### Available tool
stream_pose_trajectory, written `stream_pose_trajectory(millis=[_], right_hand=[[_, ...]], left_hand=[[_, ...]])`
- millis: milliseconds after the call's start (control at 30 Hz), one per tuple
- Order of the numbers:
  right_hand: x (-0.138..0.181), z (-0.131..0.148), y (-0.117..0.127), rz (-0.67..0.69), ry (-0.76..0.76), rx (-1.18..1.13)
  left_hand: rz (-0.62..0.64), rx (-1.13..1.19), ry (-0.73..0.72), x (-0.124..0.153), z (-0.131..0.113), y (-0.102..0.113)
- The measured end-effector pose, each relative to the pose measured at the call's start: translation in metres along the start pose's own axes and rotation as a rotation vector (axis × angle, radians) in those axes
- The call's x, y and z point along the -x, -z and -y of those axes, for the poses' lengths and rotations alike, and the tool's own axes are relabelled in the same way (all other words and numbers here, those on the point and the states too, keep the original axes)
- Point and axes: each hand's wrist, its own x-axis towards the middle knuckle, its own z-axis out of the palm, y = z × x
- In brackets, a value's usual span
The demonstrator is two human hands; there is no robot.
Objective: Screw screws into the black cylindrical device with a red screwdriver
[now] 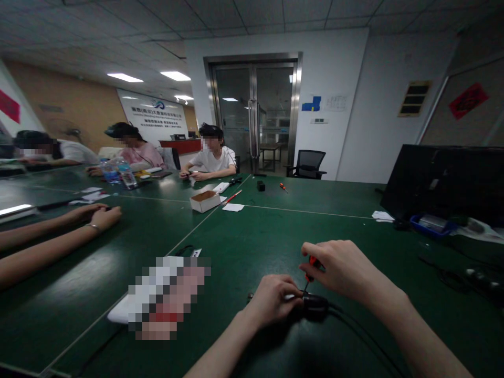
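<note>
My left hand [275, 300] is closed around a small black device [315, 306] that rests on the green table [244, 236], with black cables running from it toward the lower right. My right hand [340, 269] pinches a small red-handled screwdriver [311, 266], held nearly upright, its thin tip pointing down at the top of the black device. Both forearms come in from the bottom edge of the view.
A blurred-out flat item [165, 296] lies to the left. A co-worker's arms [59, 236] rest on the table at far left. An open cardboard box [205, 200], another screwdriver [282, 186], water bottles [118, 173] and three seated people lie farther back. A black monitor [444, 181] stands right.
</note>
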Motion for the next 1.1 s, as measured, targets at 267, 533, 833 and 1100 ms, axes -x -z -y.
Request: stream_pose_trajectory(millis=[267,533,833,1100], right_hand=[[0.007,0.002,0.005,0.014,0.080,-0.206],[0.004,0.003,0.007,0.036,0.000,-0.122],[0.007,0.000,0.006,0.003,0.042,-0.210],[0.005,-0.003,0.007,0.062,0.029,-0.217]], left_hand=[[0.005,0.007,-0.007,0.000,0.002,-0.001],[0.013,0.040,0.009,0.000,-0.009,0.009],[0.032,0.050,0.017,0.000,-0.010,0.011],[0.063,0.018,0.032,-0.002,-0.014,0.015]])
